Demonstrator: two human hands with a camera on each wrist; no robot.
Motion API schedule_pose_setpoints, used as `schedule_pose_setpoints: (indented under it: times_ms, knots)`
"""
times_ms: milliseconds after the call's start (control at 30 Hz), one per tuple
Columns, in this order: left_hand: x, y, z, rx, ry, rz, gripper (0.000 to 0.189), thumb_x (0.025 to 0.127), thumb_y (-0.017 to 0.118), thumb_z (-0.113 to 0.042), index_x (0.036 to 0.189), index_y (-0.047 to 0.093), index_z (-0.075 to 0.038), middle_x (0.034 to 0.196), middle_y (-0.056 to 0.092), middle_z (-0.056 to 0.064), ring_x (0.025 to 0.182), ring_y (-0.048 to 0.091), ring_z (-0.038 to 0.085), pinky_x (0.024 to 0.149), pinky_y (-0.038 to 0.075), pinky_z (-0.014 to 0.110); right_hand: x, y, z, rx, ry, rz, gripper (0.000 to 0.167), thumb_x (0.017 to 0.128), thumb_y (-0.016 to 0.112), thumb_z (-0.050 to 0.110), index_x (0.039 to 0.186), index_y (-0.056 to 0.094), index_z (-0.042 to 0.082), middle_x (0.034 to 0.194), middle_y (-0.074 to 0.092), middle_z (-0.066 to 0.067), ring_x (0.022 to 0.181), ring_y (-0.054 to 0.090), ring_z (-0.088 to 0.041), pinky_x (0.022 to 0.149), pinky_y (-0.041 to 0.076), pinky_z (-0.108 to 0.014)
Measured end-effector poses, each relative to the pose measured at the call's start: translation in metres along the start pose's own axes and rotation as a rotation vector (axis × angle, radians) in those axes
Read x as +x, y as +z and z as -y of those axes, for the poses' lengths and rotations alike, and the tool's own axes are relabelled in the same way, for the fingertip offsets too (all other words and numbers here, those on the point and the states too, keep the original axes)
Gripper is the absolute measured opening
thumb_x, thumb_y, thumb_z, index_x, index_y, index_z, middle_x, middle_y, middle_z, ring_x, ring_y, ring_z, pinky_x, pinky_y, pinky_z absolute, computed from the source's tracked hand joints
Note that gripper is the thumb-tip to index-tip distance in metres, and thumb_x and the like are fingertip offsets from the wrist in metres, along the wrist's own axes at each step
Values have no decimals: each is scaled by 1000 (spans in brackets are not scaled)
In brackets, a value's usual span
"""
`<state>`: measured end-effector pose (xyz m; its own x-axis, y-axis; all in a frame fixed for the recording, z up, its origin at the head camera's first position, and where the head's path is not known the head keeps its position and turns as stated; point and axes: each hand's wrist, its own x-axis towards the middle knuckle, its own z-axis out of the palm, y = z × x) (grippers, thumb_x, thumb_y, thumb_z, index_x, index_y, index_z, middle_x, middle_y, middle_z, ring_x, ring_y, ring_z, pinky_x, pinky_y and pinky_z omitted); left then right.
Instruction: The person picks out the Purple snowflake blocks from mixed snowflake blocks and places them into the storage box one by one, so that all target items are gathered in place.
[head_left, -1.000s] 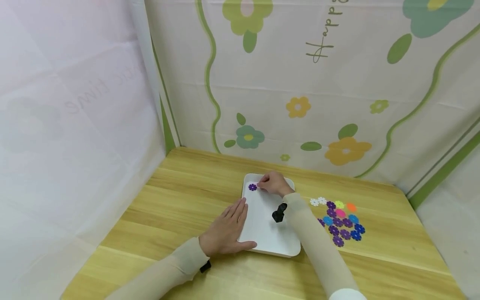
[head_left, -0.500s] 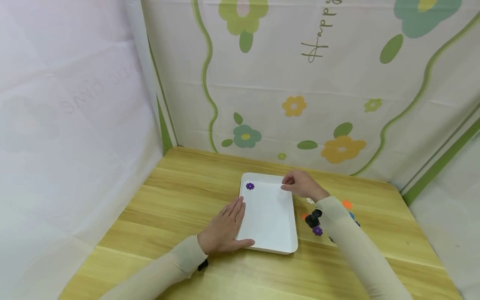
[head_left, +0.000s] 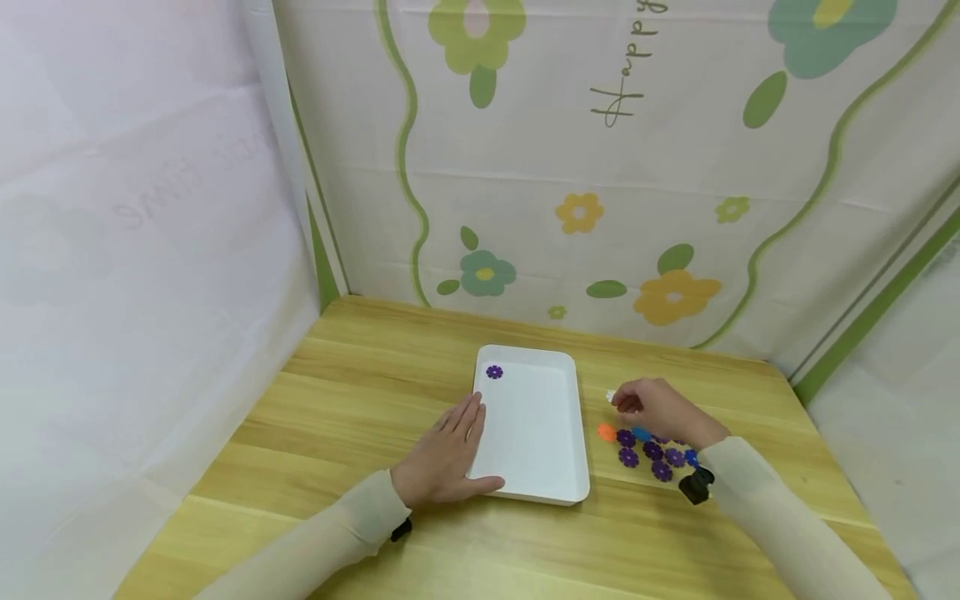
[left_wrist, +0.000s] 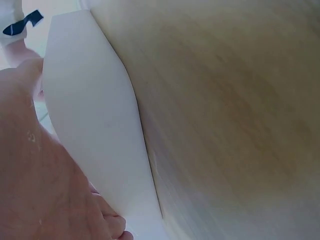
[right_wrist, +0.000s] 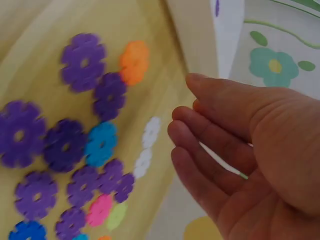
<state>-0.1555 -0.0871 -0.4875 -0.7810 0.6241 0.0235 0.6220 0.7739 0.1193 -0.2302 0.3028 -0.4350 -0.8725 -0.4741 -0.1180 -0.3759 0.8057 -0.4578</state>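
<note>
One purple flower-shaped disc (head_left: 494,372) lies in the far left corner of the white tray (head_left: 532,450); my left hand (head_left: 442,458) rests along its left rim, fingers straight. Well apart, my right hand (head_left: 663,410), thumb and fingertips parted, hangs near the loose coloured discs (head_left: 652,451) on the table (head_left: 352,400), right of the tray.

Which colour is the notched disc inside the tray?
Purple; the notched disc shows best in the head view.

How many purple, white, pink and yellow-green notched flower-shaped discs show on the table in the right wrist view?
Purple discs: 9
White discs: 2
Pink disc: 1
Yellow-green disc: 1
Total: 13
</note>
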Motion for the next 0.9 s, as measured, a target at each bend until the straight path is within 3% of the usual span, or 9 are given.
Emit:
schedule_pose_setpoints:
  times_ms: [267,600,900]
  knots:
    - [0,-2,0,11,-2,9,109,100,42,-76,162,26,11,173,19,29,164,20,41,131,30,48,-20,15,-20,-138,-76,-3,30,91,82,11,119,75,2,113,78,-11,101,76,-29,86,64,-44]
    - [0,0,2,-6,-6,23,109,100,41,-77,164,22,10,175,15,28,165,16,40,132,28,48,-23,31,-33,-236,-211,-37,28,91,81,8,119,75,6,117,78,-9,105,75,-28,88,63,-42]
    - [0,2,2,6,1,20,109,100,40,-77,164,22,10,174,15,29,164,17,40,132,28,47,-17,30,-40,-173,-219,-16,26,90,82,7,116,75,7,112,77,-5,102,74,-24,86,63,-40]
